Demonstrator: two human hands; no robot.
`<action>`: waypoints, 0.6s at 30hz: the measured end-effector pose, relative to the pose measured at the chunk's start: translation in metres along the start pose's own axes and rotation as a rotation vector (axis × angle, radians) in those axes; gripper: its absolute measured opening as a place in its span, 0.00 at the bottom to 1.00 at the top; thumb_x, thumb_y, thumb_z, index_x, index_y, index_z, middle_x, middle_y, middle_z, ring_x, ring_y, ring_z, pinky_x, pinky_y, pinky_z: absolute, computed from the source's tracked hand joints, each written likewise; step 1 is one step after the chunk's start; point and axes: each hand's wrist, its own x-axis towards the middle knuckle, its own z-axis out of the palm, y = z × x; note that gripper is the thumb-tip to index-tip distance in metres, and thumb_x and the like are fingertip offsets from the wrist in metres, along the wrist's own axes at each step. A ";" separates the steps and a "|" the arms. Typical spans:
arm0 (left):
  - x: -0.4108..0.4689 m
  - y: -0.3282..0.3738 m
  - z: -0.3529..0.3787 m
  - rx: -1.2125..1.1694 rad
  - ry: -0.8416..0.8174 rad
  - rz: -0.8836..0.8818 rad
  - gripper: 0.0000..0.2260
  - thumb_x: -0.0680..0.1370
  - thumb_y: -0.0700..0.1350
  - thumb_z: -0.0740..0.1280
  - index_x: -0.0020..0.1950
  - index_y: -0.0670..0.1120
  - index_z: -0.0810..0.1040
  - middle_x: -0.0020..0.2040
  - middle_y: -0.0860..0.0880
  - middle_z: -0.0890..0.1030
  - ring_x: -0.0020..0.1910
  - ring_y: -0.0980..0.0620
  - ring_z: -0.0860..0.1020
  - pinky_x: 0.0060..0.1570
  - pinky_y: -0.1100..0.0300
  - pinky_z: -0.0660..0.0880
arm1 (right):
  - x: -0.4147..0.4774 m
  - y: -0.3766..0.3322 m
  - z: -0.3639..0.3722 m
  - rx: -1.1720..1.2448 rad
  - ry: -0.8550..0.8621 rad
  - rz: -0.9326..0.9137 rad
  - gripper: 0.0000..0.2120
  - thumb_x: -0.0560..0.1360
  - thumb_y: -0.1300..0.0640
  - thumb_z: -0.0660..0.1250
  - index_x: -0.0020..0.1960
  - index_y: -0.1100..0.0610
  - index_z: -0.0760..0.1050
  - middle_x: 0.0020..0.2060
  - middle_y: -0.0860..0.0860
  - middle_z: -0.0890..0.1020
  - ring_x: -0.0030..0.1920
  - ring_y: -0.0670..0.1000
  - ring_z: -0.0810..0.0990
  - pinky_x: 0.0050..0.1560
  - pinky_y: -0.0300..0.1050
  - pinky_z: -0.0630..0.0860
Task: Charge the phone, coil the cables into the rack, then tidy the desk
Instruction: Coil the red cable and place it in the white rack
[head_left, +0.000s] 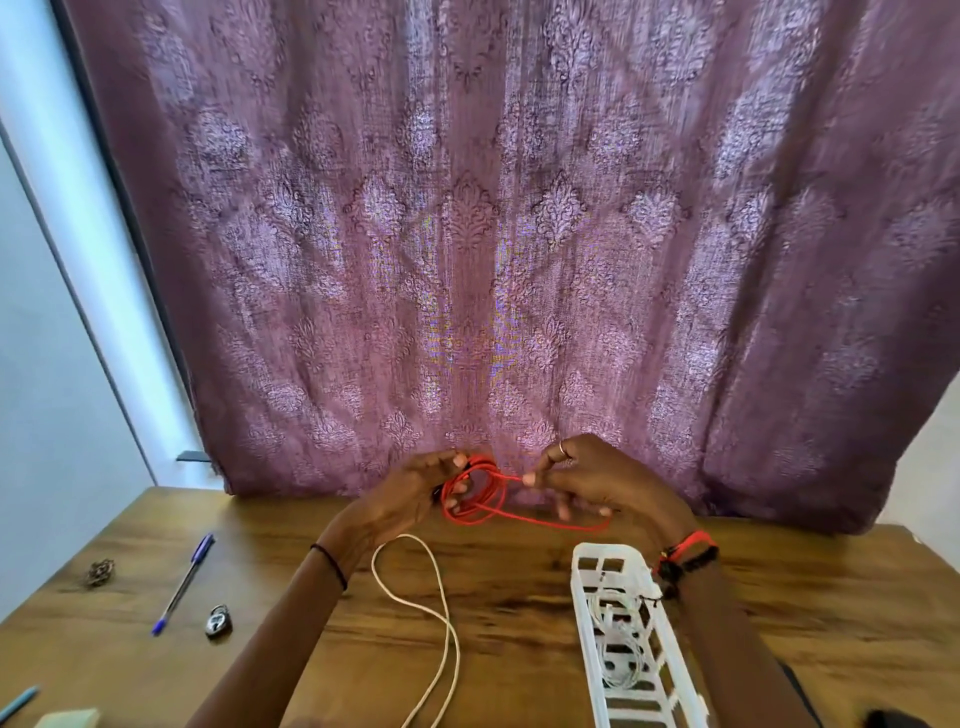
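Observation:
A red cable (480, 499) is wound into several loops above the far middle of the wooden desk (519, 613). My left hand (410, 493) grips the loops, fingers curled through them. My right hand (582, 475) pinches a strand of the same cable just right of the coil, and a loose length trails under it to the right. A white cable (441, 618) lies slack in a long loop on the desk below my left hand. The white plastic rack (623, 639) stands at the right under my right forearm, with a coiled white cable (618, 654) inside.
A blue pen (184, 582), a small padlock (218, 619) and a small brown tangled item (100, 573) lie at the desk's left. A pale block (67, 719) and another pen tip (18, 704) sit at the bottom left corner. A purple patterned curtain (467, 234) hangs behind the desk.

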 end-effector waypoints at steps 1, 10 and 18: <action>0.002 -0.003 -0.002 0.012 0.007 -0.005 0.20 0.76 0.42 0.60 0.65 0.34 0.70 0.31 0.52 0.76 0.28 0.59 0.71 0.30 0.68 0.70 | 0.001 -0.002 -0.001 -0.066 -0.015 0.014 0.07 0.76 0.56 0.66 0.41 0.57 0.76 0.16 0.47 0.73 0.12 0.42 0.61 0.15 0.31 0.55; 0.015 -0.012 -0.001 0.153 0.076 -0.012 0.14 0.81 0.36 0.54 0.65 0.35 0.70 0.31 0.56 0.77 0.29 0.61 0.71 0.32 0.70 0.68 | 0.021 -0.009 -0.001 -0.240 -0.113 0.202 0.09 0.78 0.60 0.57 0.43 0.59 0.75 0.27 0.57 0.82 0.16 0.46 0.65 0.20 0.33 0.61; 0.017 -0.002 -0.026 -0.034 0.285 0.215 0.17 0.64 0.54 0.77 0.49 0.49 0.84 0.39 0.48 0.82 0.35 0.55 0.79 0.36 0.66 0.77 | 0.023 -0.004 -0.003 0.338 0.031 -0.167 0.09 0.79 0.63 0.59 0.41 0.57 0.72 0.34 0.52 0.80 0.36 0.45 0.80 0.37 0.31 0.76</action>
